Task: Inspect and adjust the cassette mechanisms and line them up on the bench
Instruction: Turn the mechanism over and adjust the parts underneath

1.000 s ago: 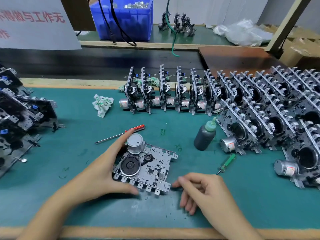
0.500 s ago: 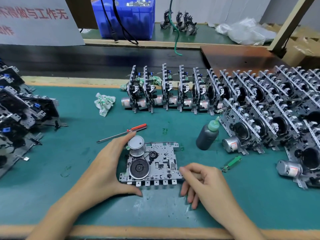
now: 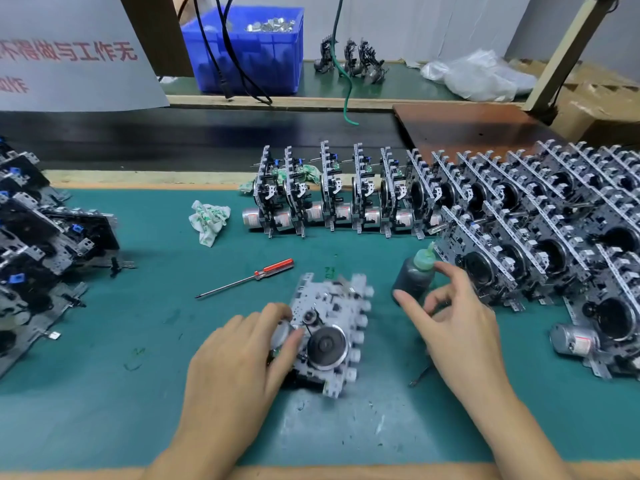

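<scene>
**Left hand holds a mechanism, right hand at the bottle**

The left hand [image 3: 239, 362] has its grip closed on the silver metal cassette mechanism [image 3: 329, 327], blurred, at 6 o'clock on the green-matted table [image 3: 138, 393]. The right hand [image 3: 457, 323], grip released with fingers spread, reaches around the dark green-capped bottle [image 3: 414, 275] at 3 o'clock of the mechanism; contact cannot be told.

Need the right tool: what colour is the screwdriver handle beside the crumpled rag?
Red, on the slim metal-shafted screwdriver; head view.

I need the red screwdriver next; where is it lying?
In the head view the red screwdriver lies on the green mat, left of centre, beyond the left hand, below the crumpled rag.
</scene>
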Motion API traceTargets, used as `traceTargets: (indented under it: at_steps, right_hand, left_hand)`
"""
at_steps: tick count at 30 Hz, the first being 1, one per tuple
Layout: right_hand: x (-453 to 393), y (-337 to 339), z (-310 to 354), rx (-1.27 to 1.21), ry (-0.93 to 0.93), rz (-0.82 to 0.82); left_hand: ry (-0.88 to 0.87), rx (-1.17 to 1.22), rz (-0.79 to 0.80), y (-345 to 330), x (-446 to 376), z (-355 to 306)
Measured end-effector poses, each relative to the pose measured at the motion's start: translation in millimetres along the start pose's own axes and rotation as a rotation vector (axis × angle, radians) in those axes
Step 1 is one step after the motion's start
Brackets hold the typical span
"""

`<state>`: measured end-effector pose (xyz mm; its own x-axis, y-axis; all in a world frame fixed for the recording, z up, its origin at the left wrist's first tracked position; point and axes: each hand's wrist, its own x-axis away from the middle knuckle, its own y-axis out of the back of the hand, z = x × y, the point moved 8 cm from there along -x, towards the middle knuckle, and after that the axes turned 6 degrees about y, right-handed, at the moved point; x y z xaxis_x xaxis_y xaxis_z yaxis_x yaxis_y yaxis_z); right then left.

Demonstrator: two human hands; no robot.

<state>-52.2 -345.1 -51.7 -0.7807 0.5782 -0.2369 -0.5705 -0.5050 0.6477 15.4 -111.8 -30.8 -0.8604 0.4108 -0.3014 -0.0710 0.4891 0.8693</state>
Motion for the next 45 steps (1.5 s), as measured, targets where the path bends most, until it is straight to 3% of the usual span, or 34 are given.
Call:
traceTargets:
  at_steps: [3,8,12,14,16,18,20,25,29,35,38,42,45]
  right_hand:
    - [-10.2,-7.3,-0.6,0.002,-0.028,0.027]
    - [-14.9,-15.2,3.1,0.089,-0.013,0.034]
    - [1.7,7.9,28.3,-0.080,0.101,-0.249]
    - [16.1,8.8,53.6,-0.076,0.228,-0.290]
    - [20.2,2.7,61.4,-0.054,0.258,-0.278]
    - [11.7,-0.3,52.3,-0.076,0.170,-0.271]
    - [1.2,-5.8,42.4,-0.019,0.086,-0.200]
    - [-14.0,-24.6,49.5,0.088,0.122,-0.032]
    - [-20.8,-41.8,42.5,0.261,0.041,0.145]
    - [-19.0,-49.1,33.4,0.418,0.041,0.223]
    - [-20.3,-43.3,33.2,0.348,0.052,0.197]
    - [-10.9,-23.1,40.0,0.219,0.109,0.013]
    - [-10.2,-28.5,37.3,0.321,0.105,0.080]
  left_hand:
    - [0.197,0.179,0.054,-7.3,-2.5,19.0]
    - [0.184,0.276,0.056,-11.2,-3.1,30.4]
    - [0.149,0.305,0.078,-12.6,-2.8,29.9]
    - [0.147,0.306,0.065,-12.1,-1.3,29.4]
    - [0.150,0.308,0.059,-13.2,0.2,29.9]
    - [0.155,0.308,0.050,-14.3,1.0,31.3]
    - [0.150,0.305,0.031,-14.3,2.3,32.1]
    - [0.161,0.311,0.004,-18.3,4.5,34.8]
    - [0.155,0.293,0.016,-20.2,5.5,35.3]
    - [0.141,0.267,-0.001,-19.2,7.2,33.4]
    - [0.124,0.248,-0.019,-16.4,8.2,28.6]
    - [0.097,0.178,-0.059,-10.0,7.3,21.5]
    - [0.063,0.142,-0.064,-7.2,6.2,15.0]
